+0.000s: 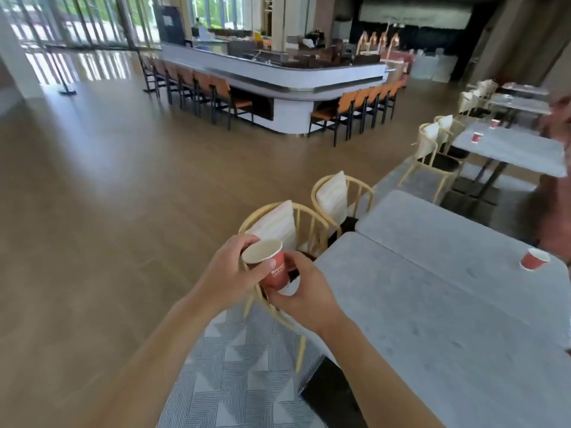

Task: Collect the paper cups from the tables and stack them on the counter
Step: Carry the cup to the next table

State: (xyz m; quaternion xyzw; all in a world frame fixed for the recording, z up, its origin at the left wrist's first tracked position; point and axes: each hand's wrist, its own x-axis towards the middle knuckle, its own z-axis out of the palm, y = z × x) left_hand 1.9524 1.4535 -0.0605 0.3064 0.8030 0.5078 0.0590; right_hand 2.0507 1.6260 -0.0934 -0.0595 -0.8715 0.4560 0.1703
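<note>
A red paper cup (272, 267) with a white inside is held in front of me over a chair. My left hand (231, 270) grips it near the rim, thumb on the side. My right hand (306, 295) curls round its base, where a second white rim shows below it. Another red cup (534, 258) stands on the near grey table (432, 304) at its right edge. Two more red cups (477, 137) (494, 123) stand on a farther grey table (519, 152). The curved white counter (296, 84) lies across the room.
Light wooden chairs (340, 196) with white cushions line the tables' left side. Orange chairs (355, 109) ring the counter. A wide wooden floor (123, 196) stretches between me and the counter. A patterned grey carpet (234, 366) lies under the near table. A blurred person (556, 211) is at the right edge.
</note>
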